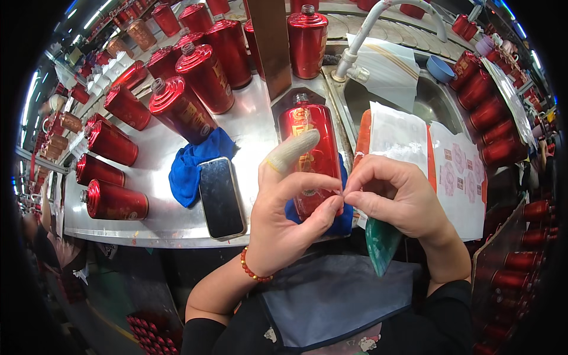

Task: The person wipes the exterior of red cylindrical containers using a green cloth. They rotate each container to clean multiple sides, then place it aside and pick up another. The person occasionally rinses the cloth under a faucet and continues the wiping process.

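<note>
My left hand (290,207) is pinched, thumb against a fingertip, with a white finger cot on its raised index finger. Right beside it my right hand (396,198) also pinches, the fingertips of both hands nearly meeting. Whatever lies between them is too small to make out. From beneath my right hand juts a green pointed piece (381,245); its upper part is hidden. Behind my left hand a glossy red bottle (324,133) with gold print and an uncapped neck lies tilted on a blue cloth (340,222), partly covered by my fingers.
Several red bottles (207,77) stand at the back left, with others along the left edge. A phone (222,198) lies by a crumpled blue cloth (198,168). Printed sheets (458,177) lie at right before a metal sink (435,109) with a tap (349,62).
</note>
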The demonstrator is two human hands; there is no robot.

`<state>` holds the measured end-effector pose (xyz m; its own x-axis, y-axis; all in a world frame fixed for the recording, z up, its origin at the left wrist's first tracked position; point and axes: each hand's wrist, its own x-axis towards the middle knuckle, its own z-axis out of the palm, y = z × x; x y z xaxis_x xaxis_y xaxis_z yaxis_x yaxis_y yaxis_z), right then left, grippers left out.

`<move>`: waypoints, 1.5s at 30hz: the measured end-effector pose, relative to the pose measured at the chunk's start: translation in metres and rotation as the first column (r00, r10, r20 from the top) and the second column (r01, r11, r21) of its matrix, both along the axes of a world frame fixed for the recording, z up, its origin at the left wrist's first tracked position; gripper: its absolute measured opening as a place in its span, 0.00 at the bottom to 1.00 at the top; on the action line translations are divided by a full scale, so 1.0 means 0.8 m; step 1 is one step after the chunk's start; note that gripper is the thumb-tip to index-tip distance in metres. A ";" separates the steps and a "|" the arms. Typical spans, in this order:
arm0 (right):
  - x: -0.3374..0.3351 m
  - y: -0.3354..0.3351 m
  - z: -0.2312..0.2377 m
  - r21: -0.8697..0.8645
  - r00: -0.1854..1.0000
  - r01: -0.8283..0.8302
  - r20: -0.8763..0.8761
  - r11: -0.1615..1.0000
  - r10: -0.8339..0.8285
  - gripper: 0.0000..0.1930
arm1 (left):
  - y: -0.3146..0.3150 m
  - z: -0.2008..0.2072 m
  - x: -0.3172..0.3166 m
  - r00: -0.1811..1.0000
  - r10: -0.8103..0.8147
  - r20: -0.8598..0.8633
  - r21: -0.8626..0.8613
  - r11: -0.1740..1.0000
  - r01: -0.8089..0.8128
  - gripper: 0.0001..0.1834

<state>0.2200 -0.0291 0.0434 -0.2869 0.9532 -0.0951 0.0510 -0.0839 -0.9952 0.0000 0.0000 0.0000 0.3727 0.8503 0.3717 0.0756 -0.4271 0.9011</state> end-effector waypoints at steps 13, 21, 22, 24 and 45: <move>0.012 0.015 0.011 -0.066 0.996 -0.024 0.082 0.998 0.029 0.03 | 0.004 -0.010 -0.005 0.996 -0.028 0.083 -0.188 0.981 0.043 0.08; 0.016 0.023 0.015 -0.078 0.980 -0.117 0.154 0.990 0.127 0.02 | 0.007 0.003 -0.003 0.969 0.081 -0.234 0.205 0.978 -0.032 0.11; 0.016 0.023 0.016 -0.086 0.978 -0.108 0.169 0.990 0.122 0.02 | 0.006 0.007 -0.004 0.962 0.102 -0.255 0.204 0.978 -0.049 0.08; 0.017 0.025 0.016 -0.100 0.976 -0.095 0.187 0.990 0.113 0.02 | 0.008 0.004 -0.008 0.961 0.078 -0.265 0.184 0.982 -0.029 0.09; 0.043 0.049 -0.020 -0.095 0.977 -0.073 0.195 0.993 0.090 0.06 | 0.012 0.005 -0.032 0.965 0.080 -0.250 0.073 0.995 -0.064 0.04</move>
